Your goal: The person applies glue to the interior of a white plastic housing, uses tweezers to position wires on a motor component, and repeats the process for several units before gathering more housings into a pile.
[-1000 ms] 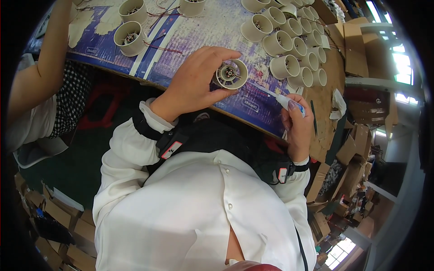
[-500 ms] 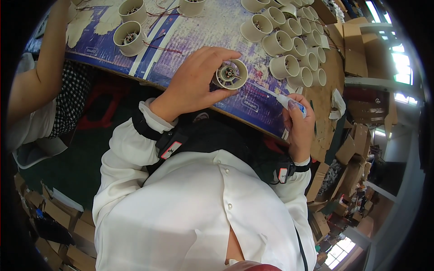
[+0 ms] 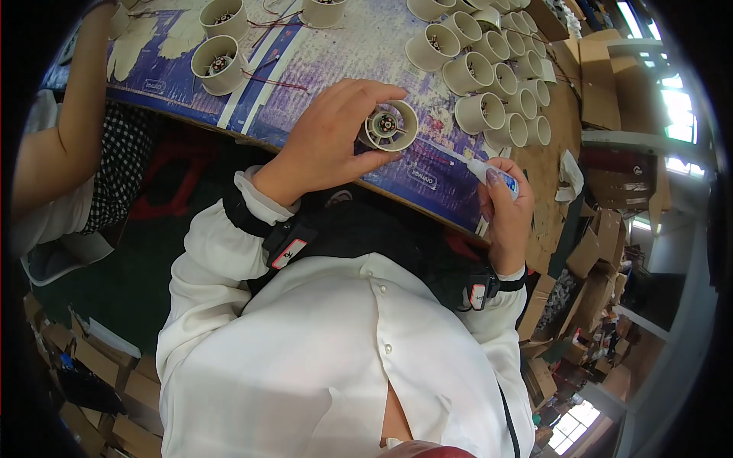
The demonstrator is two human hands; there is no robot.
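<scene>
My left hand (image 3: 324, 137) is wrapped round a white cylindrical housing (image 3: 408, 137), tilted so that its open end shows. Inside it sits a small round motor (image 3: 386, 124) held by spokes. To the right, my right hand (image 3: 507, 202) grips a small white squeeze bottle of glue (image 3: 496, 177) with a blue label. The bottle's thin nozzle points left toward the housing and stays apart from it. My right fingers cover part of the bottle.
Many similar white housings (image 3: 479, 113) stand grouped at the right of the worn purple table (image 3: 321, 61). More housings (image 3: 217, 65) with dark red wires are at the far left. Another person's arm (image 3: 80, 114) reaches in at left. Cardboard boxes (image 3: 603, 84) stand right of the table.
My hands, the housing and the glue bottle stay almost still. The other person's arm at the left has shifted slightly.
</scene>
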